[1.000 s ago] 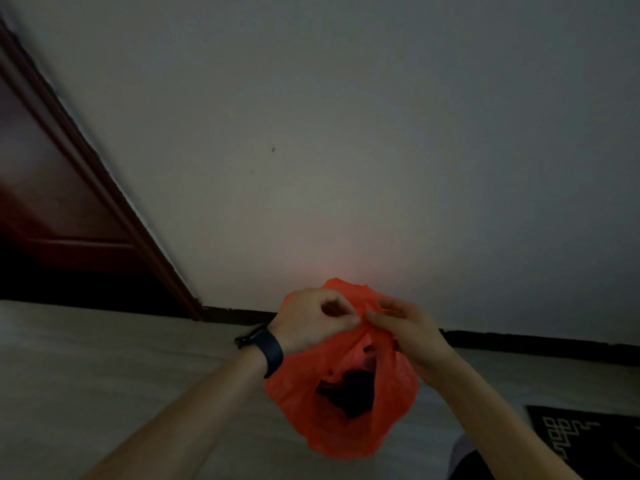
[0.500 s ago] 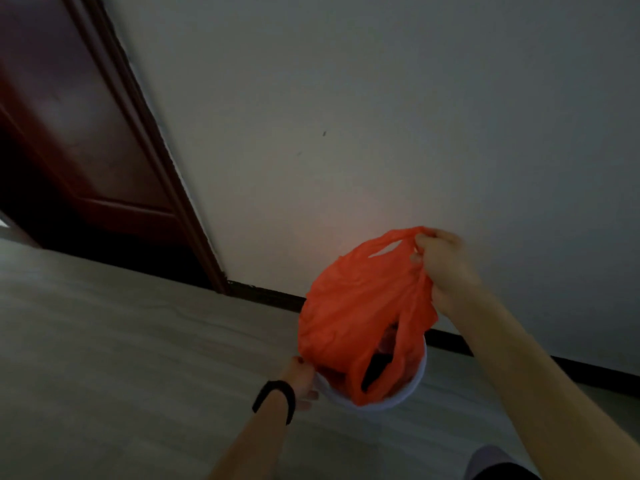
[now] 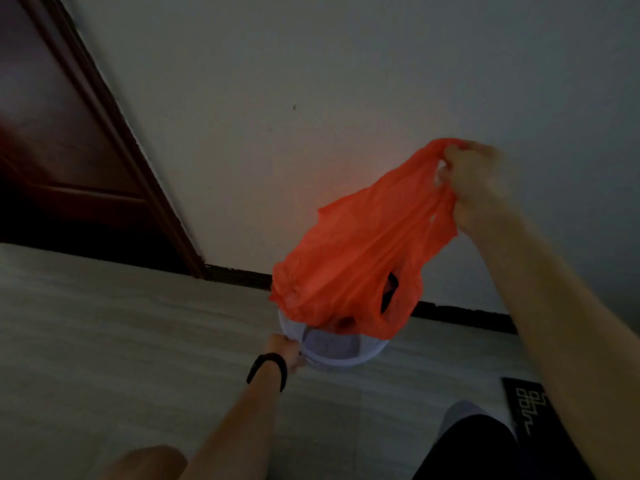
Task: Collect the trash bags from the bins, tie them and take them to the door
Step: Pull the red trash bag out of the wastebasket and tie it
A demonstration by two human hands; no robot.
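Right hand (image 3: 474,188) grips the orange trash bag (image 3: 353,265), stretched slanting down-left into the white bin (image 3: 343,360); left hand (image 3: 285,351) holds its near rim, floor (image 3: 121,341) stretching left.

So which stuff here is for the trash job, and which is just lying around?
For the job: orange trash bag, gripped by the right hand; white bin, held by the left hand; wooden door.
Just lying about: black patterned mat.

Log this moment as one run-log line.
phase: bag removal | right hand: grips orange bag by its top | left hand: holds white bin rim | bag: bottom at bin mouth, untied
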